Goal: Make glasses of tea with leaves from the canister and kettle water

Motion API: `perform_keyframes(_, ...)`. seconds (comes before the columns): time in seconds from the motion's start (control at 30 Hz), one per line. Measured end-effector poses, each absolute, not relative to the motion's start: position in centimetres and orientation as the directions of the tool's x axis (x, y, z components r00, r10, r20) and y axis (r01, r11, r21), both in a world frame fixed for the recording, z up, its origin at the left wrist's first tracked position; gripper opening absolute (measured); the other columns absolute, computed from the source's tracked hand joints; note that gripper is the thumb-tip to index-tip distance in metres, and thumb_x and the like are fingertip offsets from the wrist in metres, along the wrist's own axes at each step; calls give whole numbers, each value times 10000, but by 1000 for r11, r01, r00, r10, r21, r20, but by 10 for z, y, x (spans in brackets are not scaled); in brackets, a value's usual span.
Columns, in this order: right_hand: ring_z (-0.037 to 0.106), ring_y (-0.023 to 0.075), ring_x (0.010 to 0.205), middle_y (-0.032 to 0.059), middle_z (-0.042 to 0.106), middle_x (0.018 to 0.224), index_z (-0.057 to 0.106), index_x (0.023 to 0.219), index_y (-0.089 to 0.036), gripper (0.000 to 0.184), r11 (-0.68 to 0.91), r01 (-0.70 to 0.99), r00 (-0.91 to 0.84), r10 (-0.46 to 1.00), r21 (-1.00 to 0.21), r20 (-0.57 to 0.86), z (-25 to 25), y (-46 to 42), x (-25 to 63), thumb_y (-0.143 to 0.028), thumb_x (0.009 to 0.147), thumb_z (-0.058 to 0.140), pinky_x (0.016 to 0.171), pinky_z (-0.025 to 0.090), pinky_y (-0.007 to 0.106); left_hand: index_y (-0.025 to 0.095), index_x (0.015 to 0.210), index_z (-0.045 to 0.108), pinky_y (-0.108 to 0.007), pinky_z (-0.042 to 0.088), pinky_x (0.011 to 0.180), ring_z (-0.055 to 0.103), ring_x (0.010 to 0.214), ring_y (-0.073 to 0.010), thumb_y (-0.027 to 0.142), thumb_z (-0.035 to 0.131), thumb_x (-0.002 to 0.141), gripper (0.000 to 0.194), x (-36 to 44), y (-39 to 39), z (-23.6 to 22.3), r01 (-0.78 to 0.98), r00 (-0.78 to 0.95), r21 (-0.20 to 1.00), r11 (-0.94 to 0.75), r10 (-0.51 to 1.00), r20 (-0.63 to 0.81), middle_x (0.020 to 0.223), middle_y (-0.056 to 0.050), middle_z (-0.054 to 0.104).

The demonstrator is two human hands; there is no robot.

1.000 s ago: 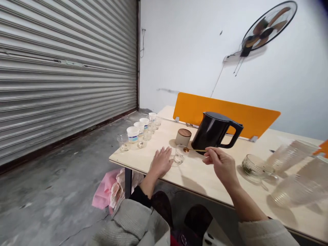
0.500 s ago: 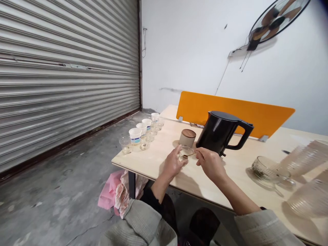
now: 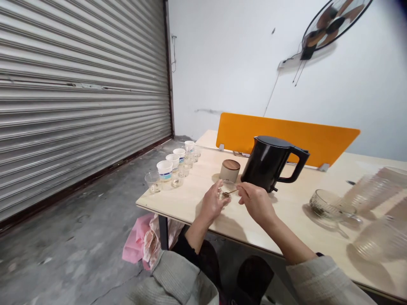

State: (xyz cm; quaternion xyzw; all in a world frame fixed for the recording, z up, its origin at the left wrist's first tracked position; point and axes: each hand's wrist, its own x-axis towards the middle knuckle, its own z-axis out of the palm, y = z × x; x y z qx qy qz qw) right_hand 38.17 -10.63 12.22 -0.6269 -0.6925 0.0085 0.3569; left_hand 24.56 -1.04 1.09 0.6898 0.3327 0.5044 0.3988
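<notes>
- Grey knit sleeves (image 3: 327, 281) were seen nearest the camera, with both forearms extended from them over the front edge of the desk (image 3: 244, 231).
- The left hand (image 3: 213, 201) was curled around a small clear glass (image 3: 224, 189), and the right hand (image 3: 257, 203) was pinched on the handle of a slender gold spoon (image 3: 231, 192). The hands were held close together, just apart.
- The spoon's long axis was laid nearly level, running leftward from the right hand, with its bowl at the glass's mouth. The right hand was therefore nearer the handle, and the left hand was nearer the bowl. Whether the glass rested on the desk could not be told.
- A pink cloth (image 3: 135, 241) was seen below the desk's front edge, on the left.
- A wood-lidded ceramic jar (image 3: 229, 170) and a black electric kettle (image 3: 265, 163) were placed just beyond the hands.
- A handled glass dish (image 3: 327, 205) and blurred ribbed glass tumblers (image 3: 378, 237) were placed to the right.
- Paper cups (image 3: 164, 169) and small glasses (image 3: 154, 181) were lined up along the desk's left side.
- An orange divider panel (image 3: 286, 137), a roller shutter (image 3: 79, 84) and a wall fan (image 3: 333, 25) were seen farthest off.
</notes>
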Motion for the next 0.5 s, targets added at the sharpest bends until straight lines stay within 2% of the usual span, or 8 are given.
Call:
perform_keyframes(0.3,698,160,591,8,720,745,692,965,-212,321,206,803,237,752,-560,616,128,-132,401,-424,982,451,650,519,272,256,1465,485,-414,527,1003,644,1147,-251,157,826,694,849,249,-9,9,47,279,905,-422,876,394,1391,-104,627)
perform_keyframes(0.5,709,171,592,15,719,730,689,955,-204,335,229,773,286,707,-591,647,121,-142,406,-469,973,486,631,539,281,234,1497,451,-421,509,1033,645,1158,-253,183,829,701,882,249,-12,10,74,276,895,-439,872,405,1380,-112,636)
